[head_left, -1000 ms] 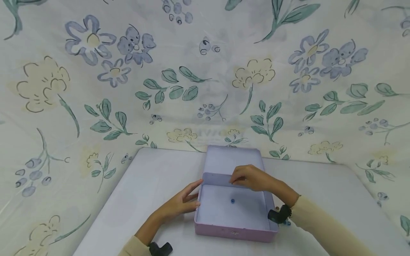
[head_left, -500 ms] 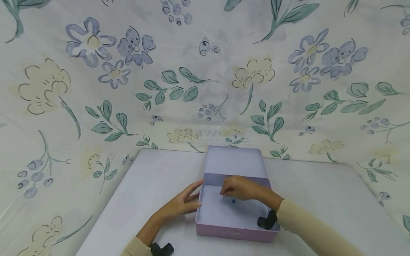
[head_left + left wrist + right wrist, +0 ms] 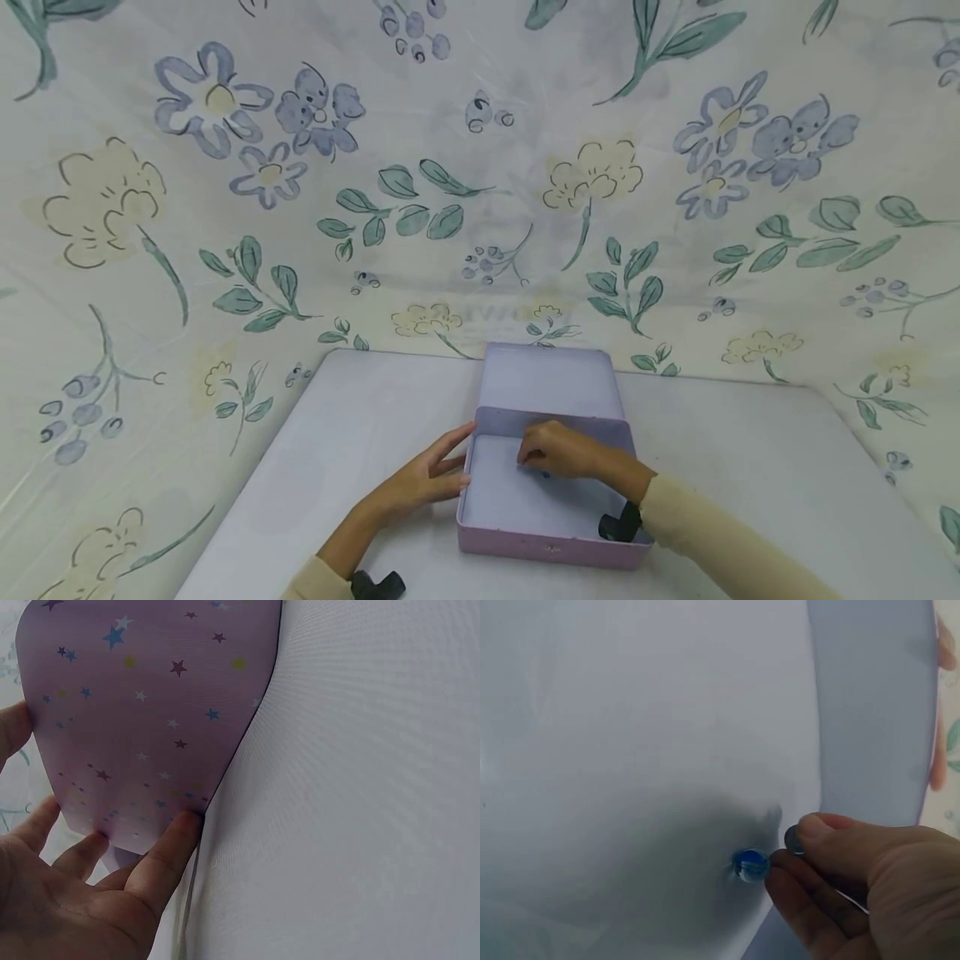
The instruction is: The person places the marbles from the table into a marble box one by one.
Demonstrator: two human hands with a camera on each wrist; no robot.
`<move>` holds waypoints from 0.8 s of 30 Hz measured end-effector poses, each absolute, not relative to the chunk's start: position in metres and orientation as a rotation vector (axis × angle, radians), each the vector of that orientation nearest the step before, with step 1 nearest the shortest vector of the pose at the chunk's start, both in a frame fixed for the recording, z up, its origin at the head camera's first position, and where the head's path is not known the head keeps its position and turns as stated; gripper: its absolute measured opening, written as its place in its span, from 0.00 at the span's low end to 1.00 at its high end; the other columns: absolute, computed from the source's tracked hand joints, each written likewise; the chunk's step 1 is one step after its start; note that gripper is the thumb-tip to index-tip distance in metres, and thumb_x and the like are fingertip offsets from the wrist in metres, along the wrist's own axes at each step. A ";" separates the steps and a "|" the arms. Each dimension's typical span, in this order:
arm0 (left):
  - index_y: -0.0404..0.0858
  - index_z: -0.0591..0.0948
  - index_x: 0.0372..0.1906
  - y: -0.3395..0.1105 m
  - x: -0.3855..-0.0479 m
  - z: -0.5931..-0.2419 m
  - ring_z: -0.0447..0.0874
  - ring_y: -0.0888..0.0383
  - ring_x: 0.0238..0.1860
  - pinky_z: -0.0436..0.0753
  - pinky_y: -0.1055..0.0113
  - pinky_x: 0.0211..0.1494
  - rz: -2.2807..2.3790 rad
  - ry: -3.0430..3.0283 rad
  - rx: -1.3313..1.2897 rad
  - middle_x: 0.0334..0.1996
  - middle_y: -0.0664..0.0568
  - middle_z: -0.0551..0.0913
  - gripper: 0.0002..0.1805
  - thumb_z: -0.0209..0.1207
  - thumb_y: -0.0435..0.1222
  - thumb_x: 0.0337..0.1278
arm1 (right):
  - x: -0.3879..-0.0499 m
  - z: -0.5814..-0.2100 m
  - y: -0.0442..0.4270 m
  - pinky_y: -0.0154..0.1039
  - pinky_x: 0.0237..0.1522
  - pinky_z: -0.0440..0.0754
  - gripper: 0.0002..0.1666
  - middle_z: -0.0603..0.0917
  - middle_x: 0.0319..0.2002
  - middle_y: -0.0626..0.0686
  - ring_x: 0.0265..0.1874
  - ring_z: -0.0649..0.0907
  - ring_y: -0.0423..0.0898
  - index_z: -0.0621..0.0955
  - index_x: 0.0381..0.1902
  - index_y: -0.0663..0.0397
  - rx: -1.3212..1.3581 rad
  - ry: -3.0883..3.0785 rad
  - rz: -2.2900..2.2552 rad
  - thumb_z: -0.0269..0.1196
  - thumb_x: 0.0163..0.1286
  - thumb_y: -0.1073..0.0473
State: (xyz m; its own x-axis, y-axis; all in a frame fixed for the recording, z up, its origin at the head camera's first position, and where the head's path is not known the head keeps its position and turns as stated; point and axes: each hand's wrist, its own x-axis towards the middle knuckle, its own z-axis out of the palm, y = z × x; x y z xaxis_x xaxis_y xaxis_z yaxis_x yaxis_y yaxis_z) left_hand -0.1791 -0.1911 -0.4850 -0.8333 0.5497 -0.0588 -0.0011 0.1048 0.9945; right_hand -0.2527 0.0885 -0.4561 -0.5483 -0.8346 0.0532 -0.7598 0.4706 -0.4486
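Note:
A pink box [image 3: 517, 540] with its lid raised stands on the table; the left wrist view shows stars printed on its outer wall [image 3: 150, 712]. Spread fingers of my left hand [image 3: 416, 483] [image 3: 82, 907] touch the box's left side. Inside, low over the pale floor [image 3: 667, 712], my right hand [image 3: 562, 452] [image 3: 900, 877] pinches a small dark glass marble [image 3: 793, 839] between thumb and finger. A blue marble [image 3: 751, 865] lies on the floor right beside those fingertips; in the head view it [image 3: 545, 475] is partly hidden under the hand.
Behind the box base leans its open lid [image 3: 551, 379]. The white table [image 3: 720, 450] runs back to a flowered cloth [image 3: 480, 208]. Black wrist cameras [image 3: 620, 525] [image 3: 378, 585] sit on both wrists, the right one over the box's front right corner.
My right hand has moved down and left from near the box's back wall, towards the blue marble. Its sleeve now covers the small beads seen earlier right of the box. My left hand stays in place.

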 end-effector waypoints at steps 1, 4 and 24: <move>0.55 0.50 0.80 -0.191 -0.179 -0.485 0.46 0.29 0.78 0.73 0.43 0.70 1.778 1.970 0.531 0.82 0.50 0.37 0.42 0.57 0.35 0.70 | -0.253 -0.458 0.088 0.22 0.35 0.81 0.05 0.86 0.33 0.47 0.31 0.80 0.30 0.89 0.37 0.55 -1.394 2.545 -0.633 0.69 0.64 0.66; 0.55 0.50 0.80 -0.191 -0.178 -0.486 0.47 0.29 0.78 0.73 0.43 0.70 1.772 1.977 0.528 0.82 0.50 0.37 0.42 0.57 0.35 0.70 | -0.252 -0.461 0.088 0.23 0.35 0.81 0.05 0.86 0.32 0.47 0.31 0.80 0.31 0.89 0.36 0.55 -1.412 2.552 -0.613 0.69 0.63 0.67; 0.57 0.49 0.80 -0.190 -0.178 -0.485 0.47 0.30 0.78 0.73 0.43 0.70 1.763 1.982 0.529 0.82 0.51 0.38 0.42 0.57 0.36 0.70 | -0.248 -0.457 0.087 0.22 0.37 0.82 0.06 0.88 0.35 0.49 0.34 0.84 0.34 0.90 0.38 0.55 -1.401 2.558 -0.555 0.70 0.63 0.67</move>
